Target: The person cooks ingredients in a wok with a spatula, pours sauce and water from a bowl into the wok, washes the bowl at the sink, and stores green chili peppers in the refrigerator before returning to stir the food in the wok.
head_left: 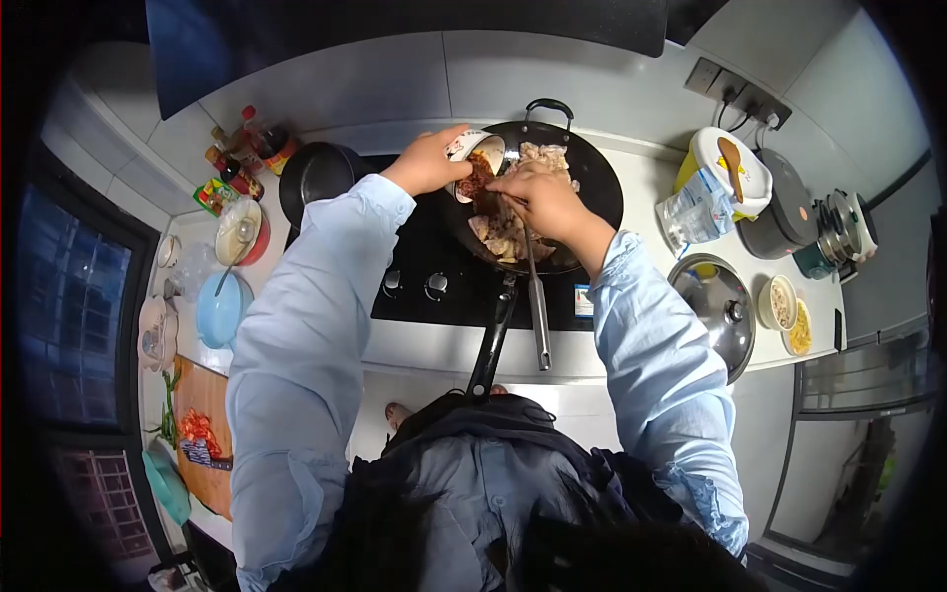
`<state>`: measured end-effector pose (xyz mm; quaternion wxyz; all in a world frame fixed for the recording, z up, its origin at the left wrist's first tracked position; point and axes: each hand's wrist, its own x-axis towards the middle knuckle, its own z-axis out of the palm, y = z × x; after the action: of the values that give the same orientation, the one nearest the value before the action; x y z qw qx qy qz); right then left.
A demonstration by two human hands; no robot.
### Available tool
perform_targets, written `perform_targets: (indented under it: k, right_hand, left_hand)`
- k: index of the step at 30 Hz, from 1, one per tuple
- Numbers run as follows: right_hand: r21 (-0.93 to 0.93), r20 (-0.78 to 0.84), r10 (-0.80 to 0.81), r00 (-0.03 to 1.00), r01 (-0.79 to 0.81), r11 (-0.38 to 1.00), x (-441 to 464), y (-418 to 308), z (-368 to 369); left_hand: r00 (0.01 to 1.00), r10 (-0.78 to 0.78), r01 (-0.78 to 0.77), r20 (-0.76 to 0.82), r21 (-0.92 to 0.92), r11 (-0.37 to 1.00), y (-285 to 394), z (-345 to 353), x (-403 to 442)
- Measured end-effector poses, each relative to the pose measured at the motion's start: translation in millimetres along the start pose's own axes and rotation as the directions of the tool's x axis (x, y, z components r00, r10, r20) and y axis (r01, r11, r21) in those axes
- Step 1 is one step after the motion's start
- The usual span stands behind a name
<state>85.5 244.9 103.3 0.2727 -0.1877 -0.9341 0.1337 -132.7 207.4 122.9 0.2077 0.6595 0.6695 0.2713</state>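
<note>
My left hand (431, 163) is closed on the rim of a small patterned white bowl (490, 146), tipped over the wok (600, 187). Dark red, chunky sauce (477, 178) lies at the bowl's lower lip. My right hand (546, 200) is at the bowl's right side with its fingers pinched together; what they hold, if anything, is hidden. Below the hands, pale sliced meat (496, 240) sits in the wok, with more at the far side. A metal spatula (539, 306) rests in the wok, its handle pointing toward me under my right hand.
The wok's black handle (492, 340) juts past the counter edge. A dark pan (318, 176) stands left of it. A glass lid (715, 306) and small bowls (778, 302) are on the right. Sauce bottles (235, 170), a blue bowl (223, 310) and a cutting board (205, 385) are on the left.
</note>
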Motion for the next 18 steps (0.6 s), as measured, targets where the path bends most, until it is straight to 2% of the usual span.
perform_targets:
  k: [2, 3, 5, 6, 13, 18]
  right_hand:
    - [-0.041, 0.032, -0.019, 0.999, 0.02, 0.999, 0.1, -6.6, -7.7]
    - [-0.107, 0.027, -0.023, 0.999, 0.025, 0.994, 0.7, -8.3, -12.4]
    - [-0.242, 0.018, -0.034, 0.999, 0.037, 0.97, 2.1, -10.9, -21.7]
    - [-0.24, 0.02, -0.03, 0.999, 0.034, 0.97, 2.7, -12.5, -26.1]
    - [-0.246, -0.091, 0.023, 0.996, -0.044, 0.968, -1.9, -13.5, -27.4]
    - [-0.219, -0.007, -0.019, 1.0, 0.017, 0.976, -6.0, -26.5, -39.9]
  left_hand:
    - [1.0, 0.027, -0.025, -0.011, 0.139, 0.99, 12.9, -2.9, -4.4]
    - [1.0, 0.021, -0.021, -0.003, 0.138, 0.99, 15.1, -1.3, -5.1]
    - [0.987, 0.152, -0.139, -0.055, 0.193, 0.971, 19.0, 1.7, -4.6]
    - [0.972, 0.219, -0.197, -0.079, 0.222, 0.955, 19.7, 2.0, -3.9]
    - [0.957, 0.278, -0.25, -0.08, 0.256, 0.934, 33.0, -1.4, -7.4]
    - [0.941, 0.328, -0.287, -0.085, 0.316, 0.904, 43.1, -10.9, -16.9]
